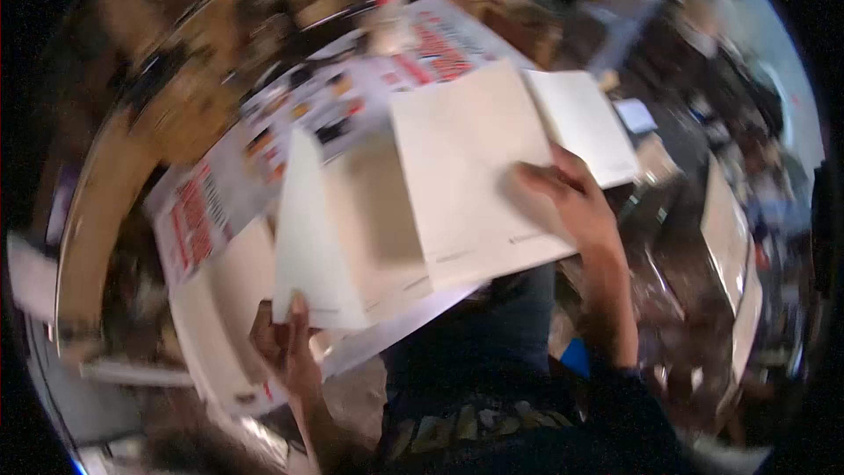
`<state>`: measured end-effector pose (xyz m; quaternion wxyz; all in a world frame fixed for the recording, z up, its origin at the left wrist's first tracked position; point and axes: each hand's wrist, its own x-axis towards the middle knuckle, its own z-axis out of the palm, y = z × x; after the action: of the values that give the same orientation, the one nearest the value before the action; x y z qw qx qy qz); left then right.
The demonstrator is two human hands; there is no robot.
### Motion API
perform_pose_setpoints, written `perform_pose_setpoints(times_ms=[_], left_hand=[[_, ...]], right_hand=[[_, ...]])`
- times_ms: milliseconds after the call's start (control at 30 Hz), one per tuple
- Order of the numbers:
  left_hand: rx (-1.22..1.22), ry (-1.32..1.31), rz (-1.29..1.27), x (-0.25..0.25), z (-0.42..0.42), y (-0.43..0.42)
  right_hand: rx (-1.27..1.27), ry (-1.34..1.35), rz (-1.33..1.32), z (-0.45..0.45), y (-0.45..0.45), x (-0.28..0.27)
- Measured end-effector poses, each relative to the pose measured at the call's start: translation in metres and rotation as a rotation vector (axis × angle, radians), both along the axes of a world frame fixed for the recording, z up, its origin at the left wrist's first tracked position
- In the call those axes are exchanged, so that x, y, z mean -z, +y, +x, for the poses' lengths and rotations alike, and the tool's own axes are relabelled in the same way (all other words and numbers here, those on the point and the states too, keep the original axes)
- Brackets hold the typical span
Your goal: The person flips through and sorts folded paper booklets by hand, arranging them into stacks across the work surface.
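Observation:
A cream folded paper sheet (466,167), marked by creases and small printed lines, is held up in front of my body. My left hand (290,343) is closed on the lower corner of its narrow left flap, thumb on top. Over the right panel's edge, my right hand (576,202) grips with the thumb on the face and the fingers mostly hidden behind. Beneath the folded sheet lies a large white printed sheet (189,220) with red lettering and small pictures. Another cream folded piece (233,277) rests at the left.
Just beyond my right hand is a plain white sheet or card (585,123). A brown wooden surface (167,136) curves along the left. Crumpled clear wrapping (655,286) and a long pale piece (730,237) lie at the right. The surroundings are blurred.

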<state>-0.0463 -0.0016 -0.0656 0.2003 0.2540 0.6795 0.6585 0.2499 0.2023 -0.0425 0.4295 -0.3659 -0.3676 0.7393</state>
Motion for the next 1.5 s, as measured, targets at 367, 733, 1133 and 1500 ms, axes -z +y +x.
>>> perform_pose_setpoints(times_ms=[367,733,1133,1500], left_hand=[[0.55,0.952,-0.793,-0.035,-0.083,-0.062],[0.178,0.119,-0.309,-0.006,-0.104,-0.096],[-0.081,-0.102,0.063,0.006,-0.15,-0.125],[0.081,0.094,-0.144,-0.041,-0.121,-0.111]], right_hand=[[-0.112,-0.385,0.108,-0.119,-0.05,-0.004],[-0.271,-0.442,0.508,-0.12,-0.034,0.026],[-0.524,-0.159,0.378,-0.232,-0.119,0.019],[-0.854,0.41,0.407,-0.226,-0.125,-0.018]])
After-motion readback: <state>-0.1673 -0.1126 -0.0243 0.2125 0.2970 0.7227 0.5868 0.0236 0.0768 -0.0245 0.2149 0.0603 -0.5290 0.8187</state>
